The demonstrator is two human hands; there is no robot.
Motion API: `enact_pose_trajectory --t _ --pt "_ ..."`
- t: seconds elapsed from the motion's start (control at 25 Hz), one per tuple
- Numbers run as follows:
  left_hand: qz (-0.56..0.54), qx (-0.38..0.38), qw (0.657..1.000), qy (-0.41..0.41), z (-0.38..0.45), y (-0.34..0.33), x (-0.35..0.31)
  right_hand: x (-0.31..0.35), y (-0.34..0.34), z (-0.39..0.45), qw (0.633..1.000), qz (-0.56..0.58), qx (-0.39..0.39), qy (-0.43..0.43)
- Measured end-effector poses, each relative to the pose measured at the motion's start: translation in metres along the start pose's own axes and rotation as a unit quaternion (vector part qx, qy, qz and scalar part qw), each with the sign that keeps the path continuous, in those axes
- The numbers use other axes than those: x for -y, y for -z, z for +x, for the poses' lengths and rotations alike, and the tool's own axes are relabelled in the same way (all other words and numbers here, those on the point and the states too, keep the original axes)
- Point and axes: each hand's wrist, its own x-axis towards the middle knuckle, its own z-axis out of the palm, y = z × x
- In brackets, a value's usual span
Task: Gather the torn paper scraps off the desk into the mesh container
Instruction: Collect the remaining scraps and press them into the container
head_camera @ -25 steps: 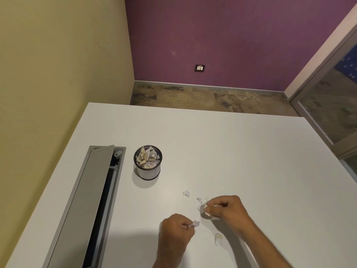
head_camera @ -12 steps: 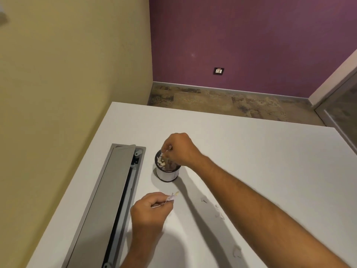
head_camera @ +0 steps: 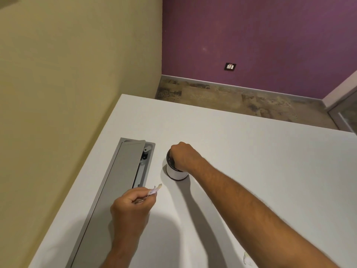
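One paper scrap [head_camera: 247,258] lies on the white table [head_camera: 270,161] at the near edge, beside the right forearm. The left hand [head_camera: 131,207] has its grip closed on a small scrap [head_camera: 155,190], pinched at the fingertips short of the container [head_camera: 176,172]. Farther on, the right hand [head_camera: 183,156] is curled over the container's mouth; whether its grip has anything cannot be told.

Head view, steeply down over desk [head_camera: 251,161]

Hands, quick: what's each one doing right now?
Left hand: closed, pinching a paper scrap.
Right hand: over the mesh container, fingers hidden; cannot tell.
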Motion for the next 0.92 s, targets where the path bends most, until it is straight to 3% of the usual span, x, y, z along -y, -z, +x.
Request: enact_pose_trajectory --t 0.2,0.28,0.48,0.68,0.8,0.92 --pt "-0.030 0.001 0.998 -0.046 0.014 -0.002 -0.013 0.002 0.007 0.004 0.991 -0.048 0.127 0.018" --pt "-0.028 -0.005 0.998 -0.061 0.020 -0.003 -0.019 0.004 0.011 -0.001 0.988 -0.052 0.141 0.022" --pt "0.035 0.003 0.996 -0.088 0.033 -0.013 -0.044 0.002 0.018 -0.015 0.999 0.024 0.037 0.020" --pt "0.103 0.031 0.981 -0.160 0.050 -0.032 -0.065 -0.019 0.025 -0.032 0.985 0.161 -0.052 0.024" --pt "0.191 0.060 0.961 -0.192 0.062 -0.050 -0.070 -0.037 0.030 -0.050 0.948 0.295 -0.118 0.003" --pt "0.316 0.119 0.915 -0.221 0.067 -0.070 -0.074 -0.051 0.026 -0.073 0.880 0.442 -0.175 -0.016"
